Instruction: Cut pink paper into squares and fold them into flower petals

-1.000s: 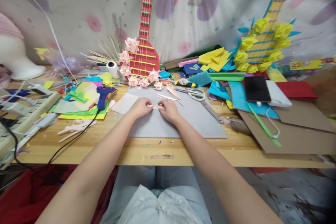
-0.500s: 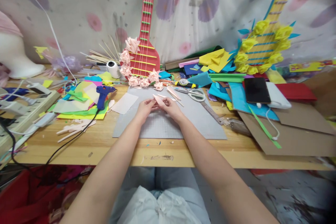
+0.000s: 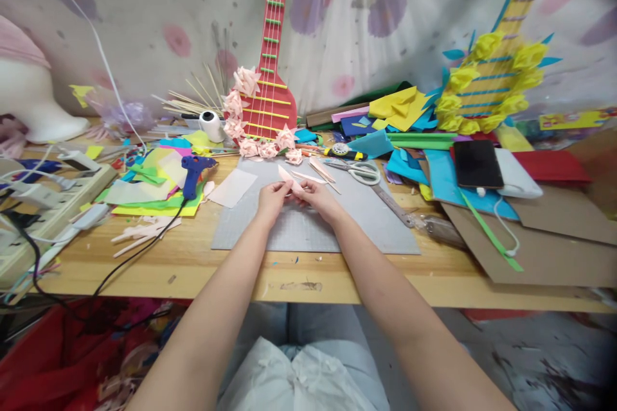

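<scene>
Over a grey cutting mat (image 3: pixel 260 237), my left hand (image 3: pixel 272 201) and my right hand (image 3: pixel 317 198) meet fingertip to fingertip on a small piece of pale pink paper (image 3: pixel 284 174). Its pointed end sticks up between them, and the rest is hidden by my fingers. Both hands are closed in a pinch. Just beyond them lie narrow pink paper strips and thin sticks (image 3: pixel 325 172). Scissors (image 3: pixel 362 171) and a metal ruler (image 3: pixel 391 204) rest to the right of my right hand. A pale pink paper sheet (image 3: pixel 233 188) lies left of my left hand.
A blue glue gun (image 3: pixel 191 178) stands on coloured paper at the left, its black cord trailing off the table. Behind the mat leans a red paper lute (image 3: pixel 267 106) with pink flowers. A power strip (image 3: pixel 53 218) is far left; a phone (image 3: pixel 478 164) and cardboard (image 3: pixel 486 250) are right.
The pink paper has turned so that its point stands higher above my fingers, and my grip has shifted slightly. The whole view has moved a little to one side.
</scene>
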Motion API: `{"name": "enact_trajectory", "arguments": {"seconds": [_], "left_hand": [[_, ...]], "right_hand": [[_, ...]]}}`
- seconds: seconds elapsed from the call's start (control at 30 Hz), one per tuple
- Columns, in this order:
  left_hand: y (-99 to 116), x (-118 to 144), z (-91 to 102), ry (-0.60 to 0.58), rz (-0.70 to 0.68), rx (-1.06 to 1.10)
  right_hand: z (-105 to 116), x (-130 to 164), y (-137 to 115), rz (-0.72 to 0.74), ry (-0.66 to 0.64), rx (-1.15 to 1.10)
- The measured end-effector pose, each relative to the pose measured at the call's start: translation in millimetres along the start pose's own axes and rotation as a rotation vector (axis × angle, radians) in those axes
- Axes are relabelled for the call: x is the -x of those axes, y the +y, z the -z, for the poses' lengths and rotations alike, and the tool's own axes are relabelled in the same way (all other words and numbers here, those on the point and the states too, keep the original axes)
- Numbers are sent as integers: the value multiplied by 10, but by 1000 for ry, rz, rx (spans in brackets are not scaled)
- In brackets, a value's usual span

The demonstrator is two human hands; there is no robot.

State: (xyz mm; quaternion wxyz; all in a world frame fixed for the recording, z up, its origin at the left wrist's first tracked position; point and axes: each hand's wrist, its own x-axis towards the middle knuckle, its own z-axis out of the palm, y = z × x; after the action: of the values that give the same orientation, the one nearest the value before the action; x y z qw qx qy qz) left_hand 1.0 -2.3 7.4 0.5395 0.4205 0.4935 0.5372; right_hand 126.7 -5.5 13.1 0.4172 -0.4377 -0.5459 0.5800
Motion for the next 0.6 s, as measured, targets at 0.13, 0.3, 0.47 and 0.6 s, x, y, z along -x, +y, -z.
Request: {"name": "enact_trajectory", "arguments": {"seconds": [0.13,0.3,0.47,0.6], "left_hand": [[14,-11,5,-1,41,61],[53,-16,34,-22,87,82],[63,-21,66,-58,126,109],[27,-52,87,-19,103,134]], "right_hand": [[1,-16,19,-11,15,9],[10,-23,22,-42,-20,-32],[24,-22,12,-59,-50,-41],[33,-29,23,-67,-65,-38]]}}
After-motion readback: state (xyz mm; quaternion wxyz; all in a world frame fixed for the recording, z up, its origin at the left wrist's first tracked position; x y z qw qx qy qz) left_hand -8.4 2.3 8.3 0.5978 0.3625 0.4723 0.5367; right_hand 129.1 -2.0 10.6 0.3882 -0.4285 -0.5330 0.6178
